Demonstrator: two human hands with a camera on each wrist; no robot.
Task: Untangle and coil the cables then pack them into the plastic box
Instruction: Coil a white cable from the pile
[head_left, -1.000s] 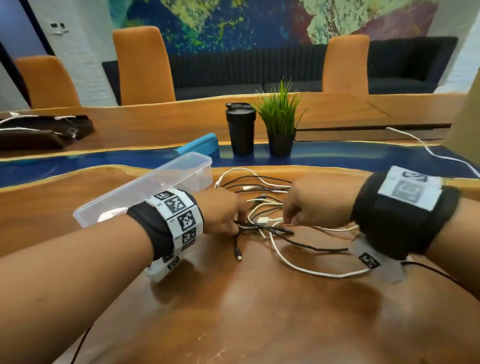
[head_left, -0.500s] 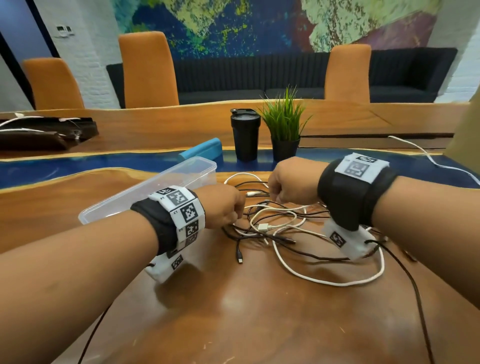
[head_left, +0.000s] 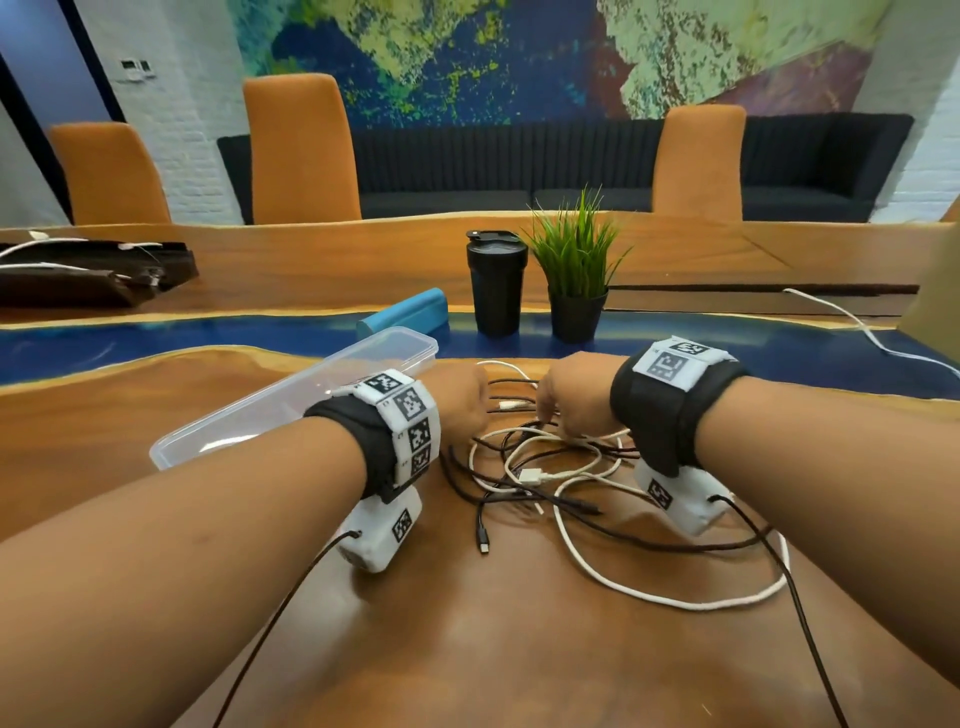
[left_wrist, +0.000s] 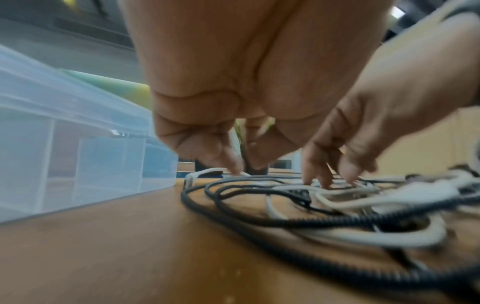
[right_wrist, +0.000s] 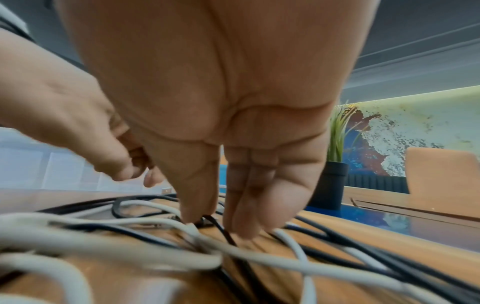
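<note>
A tangle of black and white cables (head_left: 545, 467) lies on the wooden table (head_left: 467, 649), with one long white loop (head_left: 670, 603) spread toward the right. The clear plastic box (head_left: 311, 384) stands open just left of it. My left hand (left_wrist: 244, 166) hovers at the tangle's far left; its curved forefinger touches a white cable (left_wrist: 215, 170), with the thumb apart from it. My right hand (right_wrist: 218, 224) points straight fingers (right_wrist: 244, 230) down into the middle of the tangle and touches the cables without gripping any. A black plug end (head_left: 484, 546) lies loose in front.
Behind the tangle stand a black tumbler (head_left: 496, 280) and a small potted plant (head_left: 576, 291), with a blue case (head_left: 405, 312) beside the box. Black wires (head_left: 800, 613) trail from my wrist cameras. Dark items (head_left: 93, 275) lie at the back left.
My right hand has come down from a raised fist and now has straight fingers in the tangle. My left fist has loosened and moved forward. The white loop has spread further right.
</note>
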